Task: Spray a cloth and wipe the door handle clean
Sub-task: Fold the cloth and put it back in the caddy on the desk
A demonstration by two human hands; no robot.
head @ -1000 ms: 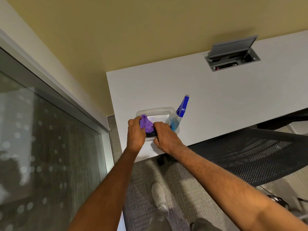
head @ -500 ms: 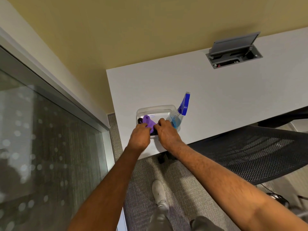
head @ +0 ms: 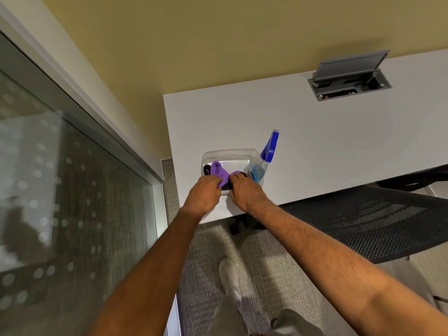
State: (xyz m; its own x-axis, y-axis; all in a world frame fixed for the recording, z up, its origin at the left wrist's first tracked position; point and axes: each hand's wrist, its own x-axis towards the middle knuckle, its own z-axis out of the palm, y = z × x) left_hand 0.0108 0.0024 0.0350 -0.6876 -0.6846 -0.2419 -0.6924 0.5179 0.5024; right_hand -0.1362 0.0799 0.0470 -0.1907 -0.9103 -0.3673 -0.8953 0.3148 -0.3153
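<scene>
White surface (head: 315, 146) carried a tub (head: 230, 154); both hands (head: 203, 196) (head: 246, 194) pinched the cloth (head: 219, 172), soft and light, best gathered mid-fold.

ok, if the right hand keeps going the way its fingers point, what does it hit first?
Probably the purple cloth in the clear tub; the right hand is already on it. Spray bottle sits just right of that line.

We note a purple cloth (head: 219, 172), blue spray bottle (head: 263, 161), white table (head: 315, 146), black mesh chair (head: 368, 221), dotted glass (head: 60, 202).
</scene>
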